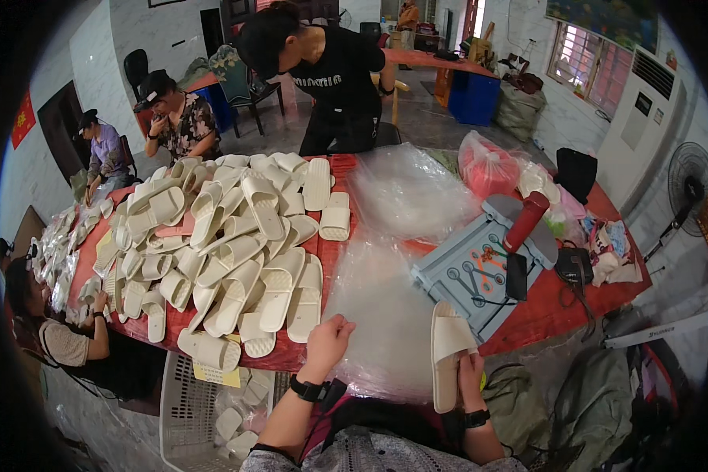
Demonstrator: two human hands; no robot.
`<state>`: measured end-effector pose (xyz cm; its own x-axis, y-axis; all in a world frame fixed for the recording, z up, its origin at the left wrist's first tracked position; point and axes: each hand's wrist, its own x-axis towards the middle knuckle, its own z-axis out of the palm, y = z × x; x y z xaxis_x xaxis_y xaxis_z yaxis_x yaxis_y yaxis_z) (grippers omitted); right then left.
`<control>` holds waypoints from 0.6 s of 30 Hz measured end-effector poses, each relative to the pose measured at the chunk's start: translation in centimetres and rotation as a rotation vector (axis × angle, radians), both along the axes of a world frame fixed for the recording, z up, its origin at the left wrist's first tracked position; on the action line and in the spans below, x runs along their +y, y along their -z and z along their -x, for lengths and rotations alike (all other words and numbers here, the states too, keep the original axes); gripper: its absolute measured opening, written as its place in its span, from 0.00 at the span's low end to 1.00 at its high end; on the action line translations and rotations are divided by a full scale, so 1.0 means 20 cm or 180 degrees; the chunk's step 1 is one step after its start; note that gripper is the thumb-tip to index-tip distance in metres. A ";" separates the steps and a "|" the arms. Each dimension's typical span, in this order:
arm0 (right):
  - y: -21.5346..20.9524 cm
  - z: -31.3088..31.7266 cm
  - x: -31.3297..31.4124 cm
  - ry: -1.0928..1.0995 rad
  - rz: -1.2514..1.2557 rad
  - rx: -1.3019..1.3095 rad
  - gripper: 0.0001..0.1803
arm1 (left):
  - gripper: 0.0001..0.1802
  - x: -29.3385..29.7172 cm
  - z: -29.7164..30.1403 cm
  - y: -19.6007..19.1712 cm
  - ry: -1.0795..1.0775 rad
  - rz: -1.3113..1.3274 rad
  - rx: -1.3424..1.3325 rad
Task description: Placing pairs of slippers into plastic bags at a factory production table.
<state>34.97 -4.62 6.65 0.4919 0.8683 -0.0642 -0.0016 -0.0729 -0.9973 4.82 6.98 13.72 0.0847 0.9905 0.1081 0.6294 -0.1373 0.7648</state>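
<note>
A cream slipper (451,354) stands upright on its heel end, sole to the left, at the front edge of the red table. My right hand (470,379) is closed round its strap side. Farther left, my left hand (328,344) hangs over the near edge with its fingers curled in; whether anything is in them is hidden. Beside that hand lies a stack of clear plastic bags (381,315). To its left rises a big heap of cream slippers (228,244), a few of them close to my left wrist.
Beyond my right hand sits a grey-blue plastic stool (480,275) with scissors, a phone and a red cylinder on it. More clear bags (409,189) lie behind. A white crate (182,409) with slippers stands below at left. Across the table (342,169) a person stands; others sit left.
</note>
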 end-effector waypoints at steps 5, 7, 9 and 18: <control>-0.03 0.02 0.01 0.0100 -0.0193 -0.0026 0.15 | 0.10 -0.12 0.19 -0.12 -0.0151 -0.0141 -0.0226; -0.02 0.01 0.00 0.0086 -0.0106 -0.0163 0.15 | 0.08 -0.18 0.29 -0.18 -0.0357 0.0152 -0.0786; 0.00 0.01 0.01 0.0034 -0.0033 -0.0288 0.15 | 0.07 -0.23 0.40 -0.21 -0.0605 -0.0015 -0.1682; -0.02 0.08 0.07 -0.0247 -0.0270 -0.1281 0.14 | 0.06 -0.24 0.23 0.38 -0.1000 0.0495 -0.2049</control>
